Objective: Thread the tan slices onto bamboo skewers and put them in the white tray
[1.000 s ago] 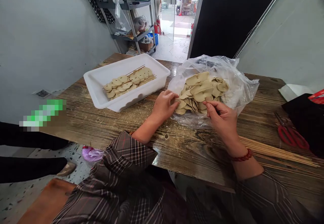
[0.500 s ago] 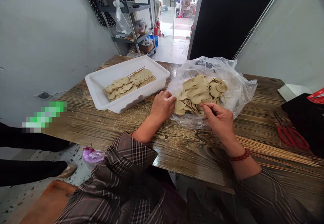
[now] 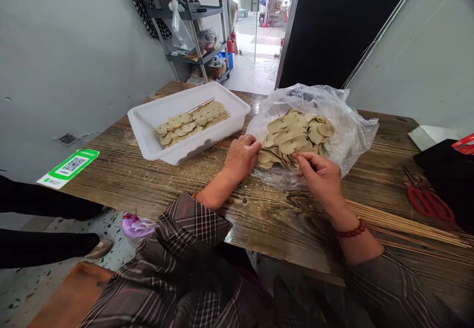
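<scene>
Flat, pale tan slices (image 3: 287, 135) lie heaped in a clear plastic bag (image 3: 351, 125) spread open on the table. At the near side of the heap, my right hand (image 3: 321, 172) pinches the end of a thin wooden skewer (image 3: 278, 113), whose tip shows past a row of slices at the far end. My left hand (image 3: 242, 155) rests at the heap's left edge with its fingers curled together; what they grip is hidden. A white tray (image 3: 148, 153) left of the bag holds skewered slices (image 3: 185, 125) laid in rows.
Loose skewers (image 3: 411, 223) lie right of my right forearm, by red-handled scissors (image 3: 429, 203) and a black cloth-like item (image 3: 444, 184). A green card (image 3: 72, 166) sits at the table's left corner. A person's dark-trousered legs (image 3: 48, 246) are at the left. A cart (image 3: 196, 17) stands beyond the table.
The view has shifted slightly. My left hand has edged a little towards the slices. My right hand keeps its pinch on the skewer in nearly the same place.
</scene>
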